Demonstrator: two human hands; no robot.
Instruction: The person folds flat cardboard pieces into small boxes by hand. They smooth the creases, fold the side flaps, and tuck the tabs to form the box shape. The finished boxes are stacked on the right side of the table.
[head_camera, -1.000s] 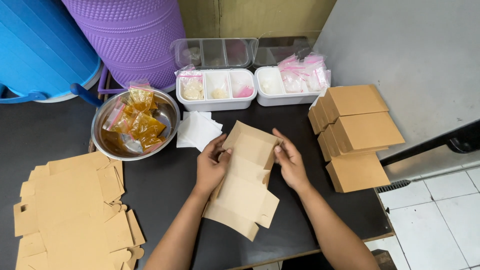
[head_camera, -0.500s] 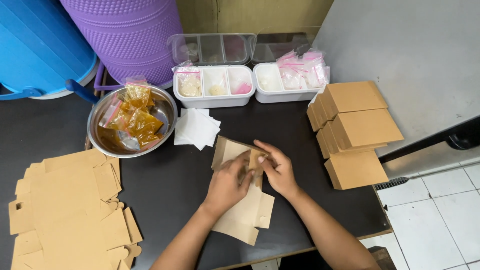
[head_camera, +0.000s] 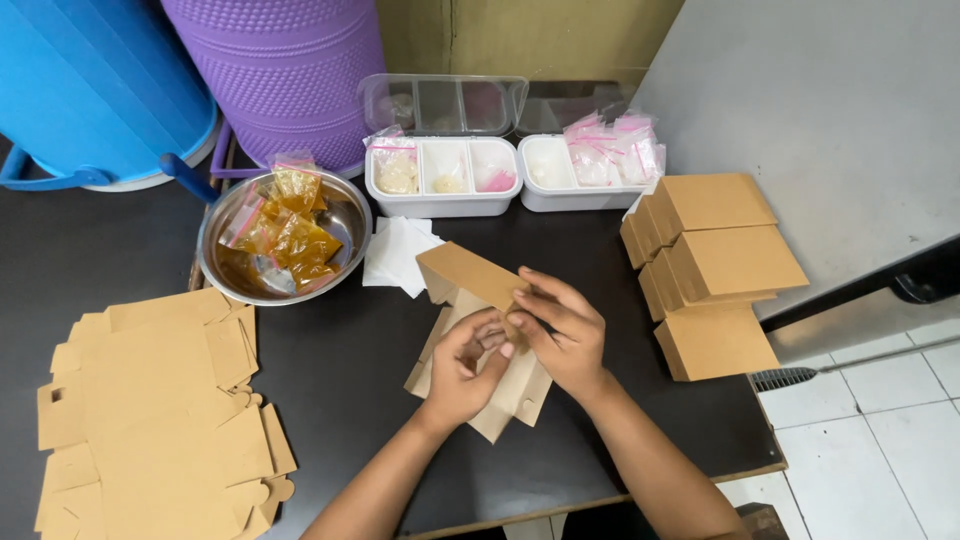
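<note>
My left hand (head_camera: 462, 368) is curled, fingers bent in on the half-folded brown cardboard box (head_camera: 478, 300), pinching a flap at its middle. My right hand (head_camera: 562, 335) closes over the same box from the 3 o'clock side, thumb and fingers pressed on the raised panel. The box lies on the dark bench (head_camera: 340, 400) just ahead of me, one panel standing tilted, the rest flat under my hands.

At 12 o'clock from my hands lie white paper sheets (head_camera: 397, 252), and past them a white divided tray (head_camera: 442, 176) and a second white tray with small pink-sealed bags (head_camera: 610, 152). At 10 o'clock sits a metal bowl (head_camera: 345, 215) holding amber sauce packets (head_camera: 290, 232). At 2 o'clock are stacked finished brown boxes (head_camera: 720, 262). At 8 o'clock lies a pile of flat cardboard blanks (head_camera: 150, 410).
</note>
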